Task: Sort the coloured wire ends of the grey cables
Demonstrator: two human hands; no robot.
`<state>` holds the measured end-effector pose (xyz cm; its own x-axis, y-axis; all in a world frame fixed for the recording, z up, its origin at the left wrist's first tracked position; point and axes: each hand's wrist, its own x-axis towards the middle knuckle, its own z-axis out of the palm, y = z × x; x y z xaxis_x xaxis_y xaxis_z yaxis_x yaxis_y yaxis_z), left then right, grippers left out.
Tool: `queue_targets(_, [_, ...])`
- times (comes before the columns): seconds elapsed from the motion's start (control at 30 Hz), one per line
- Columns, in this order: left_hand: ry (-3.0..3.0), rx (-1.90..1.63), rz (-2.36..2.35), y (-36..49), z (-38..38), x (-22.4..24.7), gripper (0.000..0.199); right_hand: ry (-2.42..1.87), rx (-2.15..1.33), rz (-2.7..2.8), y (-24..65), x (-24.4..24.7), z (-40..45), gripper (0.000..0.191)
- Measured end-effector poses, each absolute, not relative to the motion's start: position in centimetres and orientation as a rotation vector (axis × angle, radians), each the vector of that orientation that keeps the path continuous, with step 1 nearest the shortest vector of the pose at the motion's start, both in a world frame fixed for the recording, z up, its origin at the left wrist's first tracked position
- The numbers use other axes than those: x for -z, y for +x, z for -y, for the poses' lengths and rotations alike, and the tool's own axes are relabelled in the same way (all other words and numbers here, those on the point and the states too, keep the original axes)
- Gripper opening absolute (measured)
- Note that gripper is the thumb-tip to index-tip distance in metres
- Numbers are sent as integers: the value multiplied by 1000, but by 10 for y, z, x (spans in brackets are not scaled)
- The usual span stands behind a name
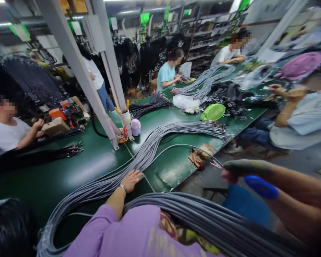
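My left hand (132, 180) lies palm down, fingers stretched, against the edge of a long bundle of grey cables (147, 146) on the green table. A ring and a wristwatch show on it. On the right, my right hand (243, 173) is raised past the table edge, with a dark cover and a blue cover on its digits. It pinches the end of a single grey cable (183, 145), which arcs away from the bundle; pinkish wire ends (216, 163) show near the fingertips. Another thick bundle of grey cables (192, 210) lies across my lap.
Red-handled pliers (196, 160) rest at the table edge. Further back are a green fan (213, 112), a purple jar (135, 127), a tool cup (125, 117) and black cable piles (224, 96). A metal post (113, 71) rises from the table. Co-workers sit around it.
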<state>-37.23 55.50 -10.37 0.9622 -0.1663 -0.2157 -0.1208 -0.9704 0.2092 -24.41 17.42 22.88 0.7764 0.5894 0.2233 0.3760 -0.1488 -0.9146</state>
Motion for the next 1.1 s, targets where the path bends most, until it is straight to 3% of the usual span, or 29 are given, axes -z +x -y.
queue_targets(0.17, [3053, 363, -112, -375, -618, 98, 69, -1802, -246, 822, -231, -234, -182, 24])
queue_targets(0.3, [3066, 355, -131, -372, -623, 99, 72, -1873, -183, 630, -229, -225, -168, 25])
queue_targets(0.47, [2957, 203, -311, -338, -580, 82, 41, -1930, -163, 506, -230, -221, -158, 27])
queue_targets(0.6, [2846, 262, 46, -275, -542, 57, 31, -1852, -301, 565, -213, -225, -171, 30])
queue_targets(0.83, [2777, 217, 399, -130, -462, 18, 40, -1734, -630, 706, -144, -186, -178, 39])
queue_targets(1.1, [2862, 307, 456, 26, -381, 60, 60, -1533, -768, 576, -69, -114, -145, 41])
